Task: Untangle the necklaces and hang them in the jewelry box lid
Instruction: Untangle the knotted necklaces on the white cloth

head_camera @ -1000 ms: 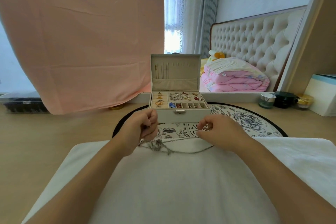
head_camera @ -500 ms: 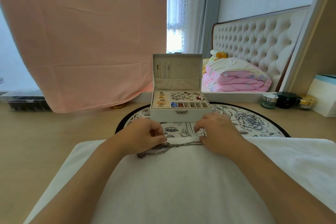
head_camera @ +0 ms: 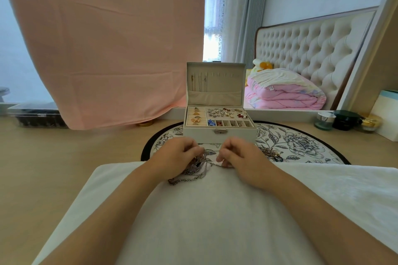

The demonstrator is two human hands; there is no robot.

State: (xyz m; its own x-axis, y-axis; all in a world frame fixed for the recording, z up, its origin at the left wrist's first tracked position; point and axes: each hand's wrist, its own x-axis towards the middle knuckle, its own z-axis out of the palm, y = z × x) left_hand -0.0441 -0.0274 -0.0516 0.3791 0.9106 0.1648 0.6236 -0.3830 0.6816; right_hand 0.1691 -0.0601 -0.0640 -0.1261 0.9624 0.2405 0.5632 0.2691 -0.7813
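A tangle of silver necklaces (head_camera: 190, 173) lies at the far edge of a white towel (head_camera: 215, 221). My left hand (head_camera: 176, 156) grips the bunched chains with curled fingers. My right hand (head_camera: 241, 156) pinches a thin chain that runs out of the tangle to the right. Just beyond my hands stands the white jewelry box (head_camera: 219, 131), its lid (head_camera: 215, 84) upright, with a few fine necklaces hanging at the lid's left side. Trays of rings and earrings fill the box's base.
The box stands on a round floral mat (head_camera: 301, 146) where another gold-toned necklace (head_camera: 270, 153) lies right of my right hand. Jars (head_camera: 344, 121) and a white carton (head_camera: 387, 114) stand at the right. A pink cloth (head_camera: 103, 38) hangs at the left, over a clear case (head_camera: 36, 117).
My hands have come closer together near the box's front. The chain that stretched between them has gone slack and is bunched under my left hand.
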